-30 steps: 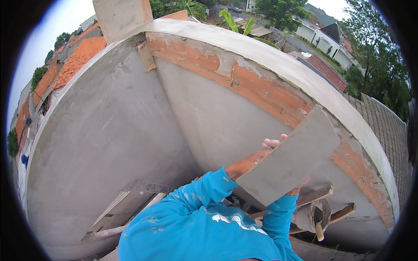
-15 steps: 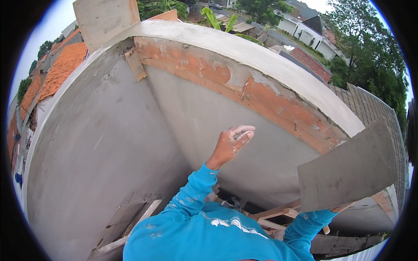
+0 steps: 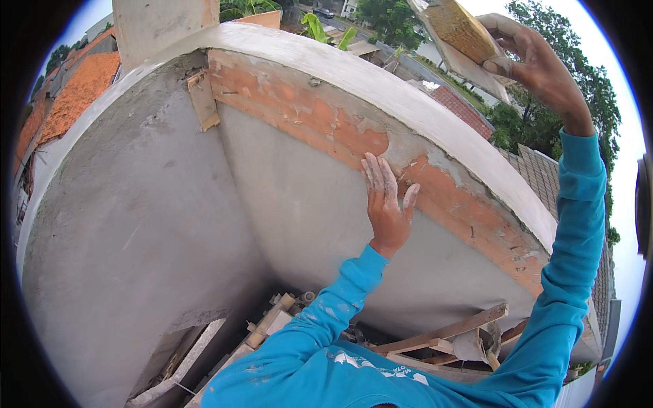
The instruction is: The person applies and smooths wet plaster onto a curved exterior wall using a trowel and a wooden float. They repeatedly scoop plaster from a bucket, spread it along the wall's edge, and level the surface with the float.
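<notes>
My left hand, dusted with pale plaster, is open with the fingers stretched up. Its fingertips lie at the lower edge of an orange-painted board fixed along the top of the grey plastered wall. High at the right, my right hand is closed on the wooden handle of a plastering float. The float is tilted, with its handle side in sight and part of it cut off by the upper rim of the picture. It is apart from the pale curved wall top.
Another plastered wall meets this one at a corner on the left. A small wood strip is fixed there, below an upright board. Wooden beams lie low in front of me. Roofs, trees and a street show beyond the wall.
My right hand has risen from the lower right to the upper right with the float, turning its handle side into sight. My left hand has moved slightly right, its fingers now pointing up at the board.
</notes>
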Action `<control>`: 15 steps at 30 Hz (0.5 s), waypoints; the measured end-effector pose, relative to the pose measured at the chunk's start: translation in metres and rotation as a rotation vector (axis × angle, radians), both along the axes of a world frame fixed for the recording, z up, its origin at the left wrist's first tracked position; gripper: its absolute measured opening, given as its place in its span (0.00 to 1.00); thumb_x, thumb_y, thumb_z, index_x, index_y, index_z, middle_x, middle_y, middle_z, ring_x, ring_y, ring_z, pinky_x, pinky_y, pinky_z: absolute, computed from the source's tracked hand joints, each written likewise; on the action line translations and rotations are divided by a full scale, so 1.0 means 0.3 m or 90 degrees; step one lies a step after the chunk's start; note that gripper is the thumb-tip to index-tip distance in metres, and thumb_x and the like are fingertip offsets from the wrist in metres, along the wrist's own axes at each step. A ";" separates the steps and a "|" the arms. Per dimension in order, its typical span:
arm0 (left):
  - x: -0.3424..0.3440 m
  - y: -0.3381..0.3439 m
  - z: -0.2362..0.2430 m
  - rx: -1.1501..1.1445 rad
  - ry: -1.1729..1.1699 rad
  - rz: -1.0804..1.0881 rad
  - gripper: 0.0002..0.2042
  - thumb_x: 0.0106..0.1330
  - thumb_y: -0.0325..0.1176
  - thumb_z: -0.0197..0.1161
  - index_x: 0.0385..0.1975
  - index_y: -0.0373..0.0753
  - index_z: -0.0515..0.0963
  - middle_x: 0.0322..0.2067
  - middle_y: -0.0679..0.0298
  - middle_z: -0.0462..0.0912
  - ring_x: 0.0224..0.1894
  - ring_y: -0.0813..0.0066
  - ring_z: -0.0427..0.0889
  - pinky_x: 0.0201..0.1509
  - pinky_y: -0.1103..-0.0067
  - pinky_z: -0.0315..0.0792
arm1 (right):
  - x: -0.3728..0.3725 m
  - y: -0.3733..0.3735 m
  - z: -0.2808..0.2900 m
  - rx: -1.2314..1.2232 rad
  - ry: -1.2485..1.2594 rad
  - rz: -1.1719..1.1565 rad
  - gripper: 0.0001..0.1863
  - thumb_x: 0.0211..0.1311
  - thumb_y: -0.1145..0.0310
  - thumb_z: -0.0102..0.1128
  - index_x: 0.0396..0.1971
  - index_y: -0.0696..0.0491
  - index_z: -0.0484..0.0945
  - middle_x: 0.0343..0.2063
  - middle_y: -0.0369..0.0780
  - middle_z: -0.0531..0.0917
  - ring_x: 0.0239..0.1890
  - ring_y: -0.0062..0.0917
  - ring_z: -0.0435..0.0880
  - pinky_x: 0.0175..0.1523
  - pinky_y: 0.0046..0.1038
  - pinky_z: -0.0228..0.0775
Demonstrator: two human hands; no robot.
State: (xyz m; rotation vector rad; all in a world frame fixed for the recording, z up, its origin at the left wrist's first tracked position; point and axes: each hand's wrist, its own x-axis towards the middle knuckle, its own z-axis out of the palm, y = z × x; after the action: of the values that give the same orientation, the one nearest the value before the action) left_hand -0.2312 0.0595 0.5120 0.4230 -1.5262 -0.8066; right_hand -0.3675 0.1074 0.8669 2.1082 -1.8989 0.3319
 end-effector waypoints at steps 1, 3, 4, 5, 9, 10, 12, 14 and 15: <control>0.000 -0.004 0.004 -0.005 -0.011 0.016 0.35 0.69 0.37 0.61 0.70 0.27 0.52 0.71 0.37 0.46 0.73 0.36 0.47 0.73 0.54 0.51 | 0.089 -0.117 -0.026 0.035 -0.083 -0.012 0.34 0.54 0.61 0.70 0.62 0.52 0.71 0.58 0.45 0.76 0.63 0.37 0.72 0.71 0.42 0.59; 0.018 -0.040 -0.006 -0.017 -0.048 0.075 0.34 0.70 0.36 0.60 0.69 0.26 0.53 0.70 0.36 0.49 0.72 0.35 0.49 0.72 0.52 0.52 | 0.277 -0.352 -0.087 0.067 -0.308 -0.130 0.30 0.51 0.77 0.70 0.57 0.49 0.77 0.53 0.42 0.81 0.59 0.34 0.75 0.66 0.36 0.65; 0.005 -0.011 0.001 -0.027 -0.061 0.071 0.34 0.70 0.36 0.60 0.69 0.26 0.54 0.70 0.36 0.50 0.72 0.35 0.51 0.72 0.52 0.53 | 0.156 -0.453 -0.083 0.175 -0.117 0.077 0.26 0.53 0.75 0.69 0.55 0.51 0.77 0.52 0.41 0.81 0.58 0.33 0.76 0.66 0.35 0.64; 0.000 -0.011 0.003 -0.037 -0.080 0.086 0.33 0.69 0.36 0.60 0.69 0.25 0.55 0.69 0.35 0.51 0.71 0.35 0.52 0.71 0.51 0.54 | 0.135 -0.542 -0.104 0.163 0.001 0.103 0.26 0.52 0.74 0.69 0.54 0.52 0.77 0.51 0.42 0.81 0.57 0.34 0.76 0.66 0.36 0.64; 0.009 0.001 0.021 -0.038 -0.121 0.101 0.32 0.69 0.36 0.60 0.67 0.24 0.58 0.69 0.35 0.54 0.72 0.37 0.53 0.70 0.49 0.54 | 0.147 -0.863 -0.202 0.217 0.020 0.129 0.30 0.49 0.71 0.71 0.57 0.51 0.77 0.51 0.45 0.82 0.55 0.37 0.78 0.63 0.38 0.66; 0.003 0.021 0.029 -0.041 -0.125 0.092 0.32 0.69 0.36 0.60 0.67 0.24 0.58 0.68 0.36 0.54 0.72 0.38 0.53 0.71 0.49 0.54 | 0.113 -0.920 -0.226 0.210 0.104 0.145 0.30 0.49 0.72 0.71 0.57 0.51 0.78 0.51 0.45 0.82 0.54 0.37 0.78 0.62 0.38 0.67; 0.015 0.016 0.024 -0.041 -0.143 0.106 0.32 0.69 0.38 0.60 0.66 0.24 0.59 0.68 0.36 0.55 0.72 0.39 0.53 0.71 0.49 0.52 | 0.112 -0.992 -0.262 0.237 0.184 0.184 0.30 0.48 0.71 0.71 0.56 0.50 0.78 0.50 0.45 0.83 0.53 0.37 0.79 0.61 0.37 0.68; 0.016 0.015 0.014 -0.043 -0.158 0.106 0.32 0.69 0.40 0.60 0.66 0.23 0.61 0.68 0.36 0.55 0.71 0.40 0.55 0.72 0.49 0.50 | 0.088 -0.971 -0.274 0.311 0.173 0.183 0.30 0.48 0.70 0.72 0.56 0.50 0.78 0.51 0.46 0.83 0.53 0.38 0.80 0.60 0.36 0.69; 0.018 0.017 0.014 -0.048 -0.164 0.108 0.32 0.69 0.39 0.60 0.66 0.24 0.60 0.69 0.36 0.54 0.72 0.40 0.54 0.72 0.50 0.49 | 0.058 -0.938 -0.268 0.332 0.154 0.199 0.31 0.48 0.65 0.74 0.57 0.49 0.78 0.52 0.46 0.82 0.53 0.37 0.80 0.60 0.37 0.69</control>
State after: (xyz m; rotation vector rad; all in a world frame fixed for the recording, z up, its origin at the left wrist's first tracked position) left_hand -0.2258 0.0646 0.5162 0.6094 -1.7268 -0.5766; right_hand -0.3502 -0.1740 0.7866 2.6353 -1.6357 -0.3894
